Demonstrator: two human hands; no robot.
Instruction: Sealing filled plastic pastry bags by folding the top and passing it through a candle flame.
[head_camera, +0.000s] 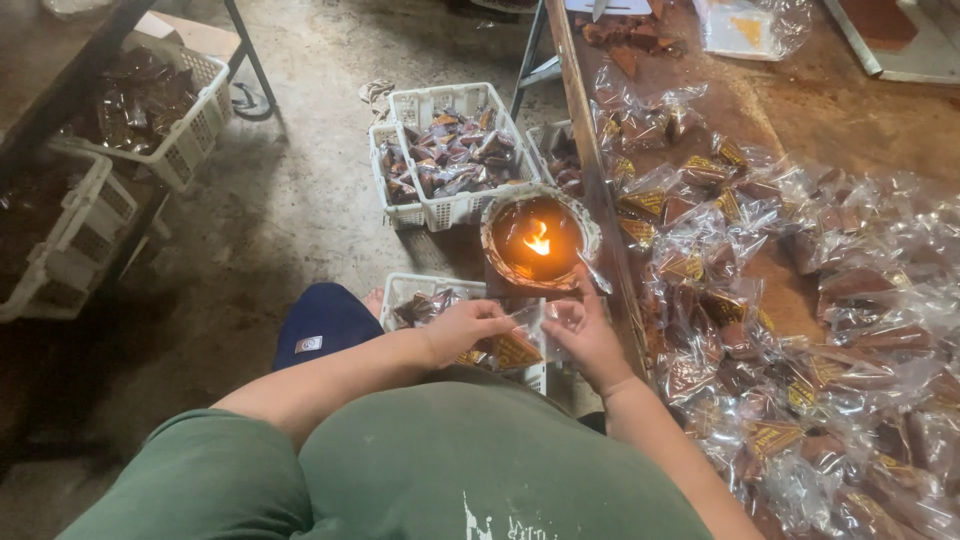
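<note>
Both bare forearms reach forward from the body and converge, wrists nearly meeting. The left hand (462, 328) is curled, palm down, fingers pinched together. The right hand (588, 335) faces it just beside, fingers bent inward in a pinch.

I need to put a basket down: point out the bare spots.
Free: the concrete floor between the left baskets and the centre baskets. Bare wood at the table's far end. Crowded: the packets covering the table, and around the flame bowl.

Dim scene, glaring flame (538, 238), wide-angle distortion
</note>
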